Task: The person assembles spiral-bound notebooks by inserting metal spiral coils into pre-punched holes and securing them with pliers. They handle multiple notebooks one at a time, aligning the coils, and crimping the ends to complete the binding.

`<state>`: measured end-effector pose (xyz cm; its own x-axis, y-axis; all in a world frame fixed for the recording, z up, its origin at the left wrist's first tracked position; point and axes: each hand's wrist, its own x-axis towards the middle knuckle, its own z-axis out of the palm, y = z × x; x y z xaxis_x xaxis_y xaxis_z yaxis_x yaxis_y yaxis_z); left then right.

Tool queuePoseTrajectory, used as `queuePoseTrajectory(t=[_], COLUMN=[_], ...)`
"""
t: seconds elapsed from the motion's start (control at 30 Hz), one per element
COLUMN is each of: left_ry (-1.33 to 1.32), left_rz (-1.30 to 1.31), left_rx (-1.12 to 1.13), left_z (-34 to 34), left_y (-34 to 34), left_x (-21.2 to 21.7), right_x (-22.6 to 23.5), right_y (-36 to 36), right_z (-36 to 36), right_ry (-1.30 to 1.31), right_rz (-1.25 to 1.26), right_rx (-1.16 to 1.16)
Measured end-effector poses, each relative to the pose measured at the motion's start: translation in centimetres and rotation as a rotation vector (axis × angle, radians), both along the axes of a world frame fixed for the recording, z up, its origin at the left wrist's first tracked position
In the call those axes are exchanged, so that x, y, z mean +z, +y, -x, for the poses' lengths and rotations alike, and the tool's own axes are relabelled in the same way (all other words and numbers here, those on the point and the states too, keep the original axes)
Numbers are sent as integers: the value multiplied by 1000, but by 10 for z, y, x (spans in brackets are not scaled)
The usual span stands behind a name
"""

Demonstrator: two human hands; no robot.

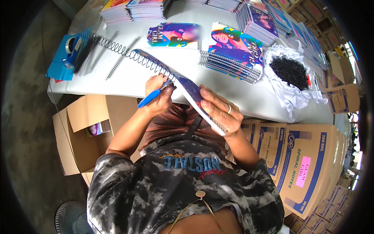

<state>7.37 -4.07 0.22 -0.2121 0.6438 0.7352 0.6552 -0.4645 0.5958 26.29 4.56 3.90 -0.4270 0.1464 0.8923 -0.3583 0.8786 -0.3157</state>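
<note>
The person is holding a notebook tilted on edge at the near side of the white table, and a long wire spiral is running from its upper left corner out over the tabletop. The right hand is lying flat across the notebook's cover with its fingers spread, gripping it from the near side. The left hand is closed around a blue-handled tool and is pinching at the spine where the spiral enters. By the look of it, the coil is being threaded through the punched edge; feeding it further would call for steady turning while the right hand keeps the pages aligned.

On the table, loose spirals are lying to the left beside a blue tape dispenser, a stack of bound notebooks is sitting at the centre, and a white bag of black coils is lying open to the right. More notebook stacks are lining the far edge. An open carton is standing on the concrete floor to the near left, printed cartons are stacked to the right, and a fan is showing at the bottom.
</note>
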Motion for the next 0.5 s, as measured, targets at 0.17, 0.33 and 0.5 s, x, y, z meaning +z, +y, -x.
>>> queuePoseTrajectory(t=[0.17,0.33,0.5], left_ry=[-672,-245,-47], left_rz=[361,26,204], left_rx=[-341,27,292], left_z=[-23,-20,-18], left_y=[-17,-5,-1], left_x=[34,14,34], right_x=[15,29,20], right_y=[4,11,9], right_z=[-6,-4,-8], right_ry=[-99,-157,-191], right_rz=[62,-32,178], right_rx=[42,59,-106])
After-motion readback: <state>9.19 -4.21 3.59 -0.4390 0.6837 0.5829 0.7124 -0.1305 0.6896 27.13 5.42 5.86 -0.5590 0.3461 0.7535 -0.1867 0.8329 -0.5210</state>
